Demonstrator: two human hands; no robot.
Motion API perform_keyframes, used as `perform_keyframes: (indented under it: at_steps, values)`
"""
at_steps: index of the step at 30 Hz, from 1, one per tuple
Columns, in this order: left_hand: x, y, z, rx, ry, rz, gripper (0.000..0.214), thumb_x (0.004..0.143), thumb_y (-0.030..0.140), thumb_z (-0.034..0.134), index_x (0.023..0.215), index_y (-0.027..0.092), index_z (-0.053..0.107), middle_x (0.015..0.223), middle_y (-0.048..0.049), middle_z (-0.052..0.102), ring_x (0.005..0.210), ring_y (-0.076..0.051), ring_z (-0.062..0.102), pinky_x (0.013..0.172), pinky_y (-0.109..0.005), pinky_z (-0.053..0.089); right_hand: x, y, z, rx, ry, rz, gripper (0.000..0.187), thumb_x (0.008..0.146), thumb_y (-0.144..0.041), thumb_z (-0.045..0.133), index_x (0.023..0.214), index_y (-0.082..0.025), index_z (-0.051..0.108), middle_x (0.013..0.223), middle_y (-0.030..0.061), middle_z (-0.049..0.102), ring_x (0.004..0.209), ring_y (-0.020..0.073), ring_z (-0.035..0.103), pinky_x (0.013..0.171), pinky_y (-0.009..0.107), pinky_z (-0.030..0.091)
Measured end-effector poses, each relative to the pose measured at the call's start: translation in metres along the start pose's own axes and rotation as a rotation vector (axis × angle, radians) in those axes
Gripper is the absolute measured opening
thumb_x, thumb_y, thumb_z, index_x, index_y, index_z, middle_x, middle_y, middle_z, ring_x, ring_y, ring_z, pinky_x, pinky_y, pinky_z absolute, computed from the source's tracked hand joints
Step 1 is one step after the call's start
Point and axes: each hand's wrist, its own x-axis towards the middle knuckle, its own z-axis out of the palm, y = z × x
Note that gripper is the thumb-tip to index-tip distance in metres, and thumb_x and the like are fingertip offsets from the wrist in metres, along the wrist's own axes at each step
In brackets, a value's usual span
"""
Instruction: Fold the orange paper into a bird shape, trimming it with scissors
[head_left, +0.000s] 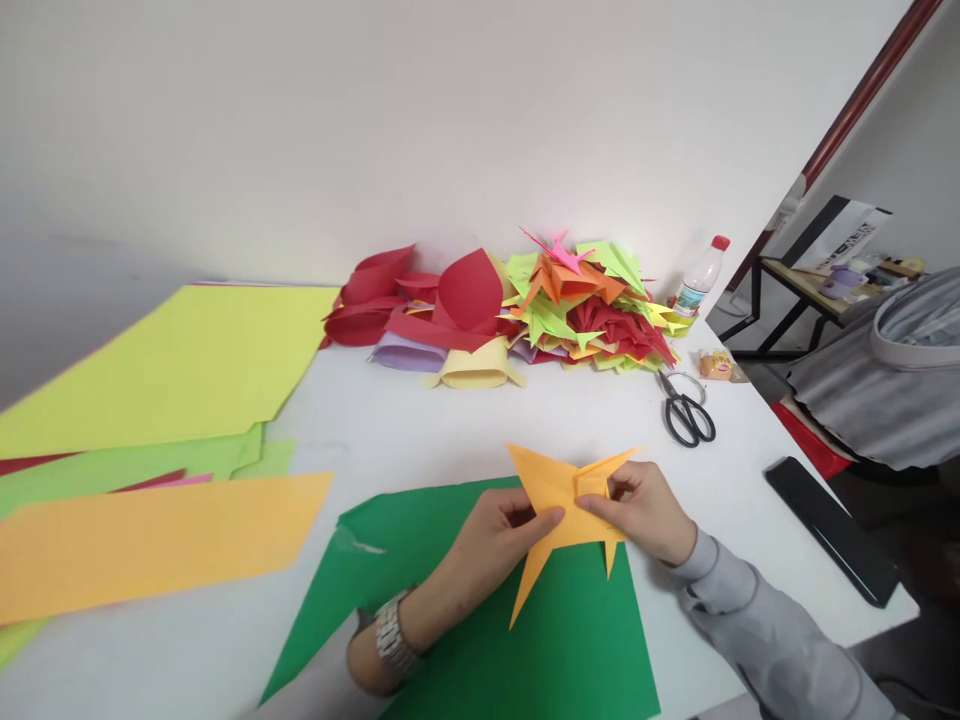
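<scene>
Reads "NEW" on the black-and-white package (834, 238)
Continues unclearly after a hyphen; too small to read on the bottle label (688, 300).

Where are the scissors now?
In the head view, the scissors lie on the right side of the table, beside the small packet and in front of the folded-paper pile.
</scene>
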Motion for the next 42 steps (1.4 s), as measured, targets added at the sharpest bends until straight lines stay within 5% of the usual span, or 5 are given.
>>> perform_keyframes:
  at_steps: [7, 18, 23, 32, 42]
  values:
    - [-0.004, 0.001, 0.008, 0.057, 0.050, 0.013, 0.038, 0.069, 0.048, 0.068, 0.052, 0.016, 0.059, 0.045, 0.0024, 0.053, 0.041, -0.011, 0.047, 0.043, -0.022, 0.035, -0.013, -0.007, 0.009, -0.558, 0.203, -0.693, 0.022, 0.095, -0.021, 0.046, 0.085, -0.018, 0.065, 0.073, 0.0035, 0.070, 0.065, 0.0139, 0.062, 0.062, 0.027, 0.044]
    - [-0.005, -0.006, 0.009, -0.179, 0.013, -0.035, 0.041, 0.070, 0.054, 0.070, 0.063, 0.014, 0.064, 0.055, -0.0032, 0.064, 0.045, -0.014, 0.056, 0.049, -0.026, 0.046, -0.014, -0.013, 0.007, -0.763, 0.041, -0.825, 0.036, 0.089, -0.020, 0.041, 0.118, -0.008, 0.059, 0.096, 0.0141, 0.071, 0.081, 0.0217, 0.065, 0.067, 0.036, 0.045]
    - [-0.006, 0.000, 0.004, -0.263, -0.093, 0.057, 0.039, 0.074, 0.051, 0.069, 0.063, 0.014, 0.065, 0.057, -0.0020, 0.061, 0.048, -0.013, 0.056, 0.052, -0.026, 0.046, -0.016, -0.016, 0.006, -0.526, 0.014, -0.637, 0.027, 0.093, -0.025, 0.046, 0.114, -0.017, 0.061, 0.098, 0.0093, 0.073, 0.083, 0.0198, 0.067, 0.072, 0.033, 0.048]
    - [-0.002, 0.007, 0.002, -0.191, 0.143, 0.115, 0.032, 0.060, 0.037, 0.083, 0.074, 0.017, 0.062, 0.070, 0.0011, 0.066, 0.067, -0.014, 0.060, 0.065, -0.027, 0.050, -0.014, -0.023, 0.010, 0.482, -0.298, 0.233, 0.048, 0.072, -0.063, 0.070, 0.090, -0.018, 0.069, 0.077, 0.0035, 0.069, 0.065, 0.0172, 0.064, 0.064, 0.031, 0.054]
    - [0.000, 0.001, 0.000, -0.265, 0.201, 0.134, 0.037, 0.059, 0.031, 0.086, 0.086, 0.016, 0.065, 0.085, -0.0042, 0.074, 0.078, -0.018, 0.067, 0.072, -0.030, 0.054, -0.010, -0.014, 0.012, 0.636, -0.392, 0.366, 0.052, 0.065, -0.058, 0.079, 0.093, -0.015, 0.070, 0.080, 0.0045, 0.073, 0.073, 0.0169, 0.070, 0.071, 0.030, 0.055]
